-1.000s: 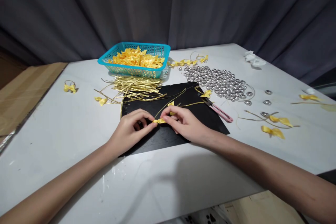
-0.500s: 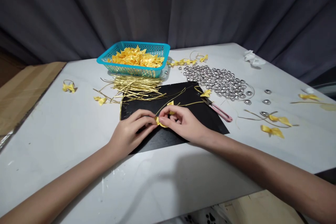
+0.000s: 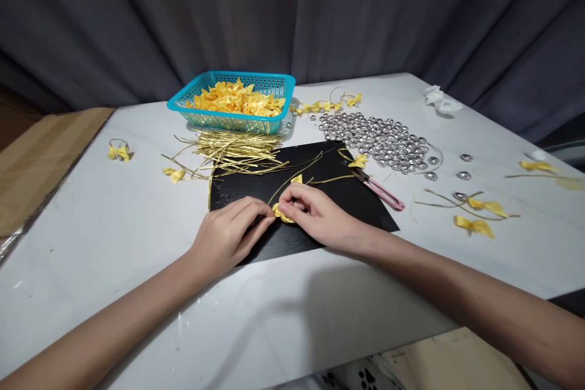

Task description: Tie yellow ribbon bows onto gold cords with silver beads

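Head view is showing a dark curtain hanging behind a white table. Brown cardboard is lying along the left edge, and a black sheet is covering the middle. Beyond the sheet, a blue basket is holding a heap of yellow bows, while a pile of silver pieces is spreading to its right.

Over the sheet, the right hand and the left hand are facing each other, fingertips almost meeting. Just in front of the basket, a bundle of gold wires is overlapping the sheet's far left corner. Pink-handled snips are resting across the sheet's right edge, and a crumpled white tissue is sitting near the far right corner of the table.

Smaller still, a loose bow is lying right of the sheet, and a looped bow is standing well to the left. Between the hands, a yellow ribbon piece is being pinched, both grips narrowing to thumb and fingers around it. One loose silver piece is lying apart from the pile.
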### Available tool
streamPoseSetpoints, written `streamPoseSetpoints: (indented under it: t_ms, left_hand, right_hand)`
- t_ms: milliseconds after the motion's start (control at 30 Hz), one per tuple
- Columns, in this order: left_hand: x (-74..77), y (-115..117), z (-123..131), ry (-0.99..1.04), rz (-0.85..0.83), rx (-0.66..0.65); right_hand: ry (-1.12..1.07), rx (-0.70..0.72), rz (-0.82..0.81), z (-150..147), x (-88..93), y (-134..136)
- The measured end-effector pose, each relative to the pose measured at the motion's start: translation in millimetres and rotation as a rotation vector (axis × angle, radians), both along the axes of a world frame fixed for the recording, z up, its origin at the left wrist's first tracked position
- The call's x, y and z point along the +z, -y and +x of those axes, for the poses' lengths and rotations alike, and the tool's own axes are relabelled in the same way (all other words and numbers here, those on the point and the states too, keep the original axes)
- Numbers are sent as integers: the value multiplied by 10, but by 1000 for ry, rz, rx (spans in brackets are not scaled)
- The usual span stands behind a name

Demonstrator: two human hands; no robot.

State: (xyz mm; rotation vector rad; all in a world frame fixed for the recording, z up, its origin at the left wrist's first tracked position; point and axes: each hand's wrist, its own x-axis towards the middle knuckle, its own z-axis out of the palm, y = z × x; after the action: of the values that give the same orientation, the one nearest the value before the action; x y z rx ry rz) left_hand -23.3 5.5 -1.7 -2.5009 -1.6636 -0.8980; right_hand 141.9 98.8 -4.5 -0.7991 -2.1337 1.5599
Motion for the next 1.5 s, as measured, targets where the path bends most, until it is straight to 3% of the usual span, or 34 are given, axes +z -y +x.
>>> streamPoseSetpoints:
  t_ms: [133, 267, 400, 800, 967, 1267, 1500]
  left_hand:
    - [-10, 13, -19, 18, 12, 50]
    - [-14, -1, -31, 73, -112, 106]
    - [-15, -21, -23, 151, -175, 128]
    - [37, -39, -28, 218, -232, -19]
    - [32, -29, -51, 209, -247, -10]
    - [42, -11, -46, 197, -317, 4]
    - [17, -23, -50, 169, -323, 4]
  right_hand:
    - [-23, -62, -18, 13, -6, -52]
    - [-33, -71, -95, 32, -9, -91]
    - [-23, -60, -73, 23, -17, -62]
    - [-15, -56, 71, -24, 16, 71]
    - [-32, -61, 50, -7, 3, 70]
    - [-171, 67, 452, 68, -40, 85]
    - [-207, 62, 577, 69, -72, 83]
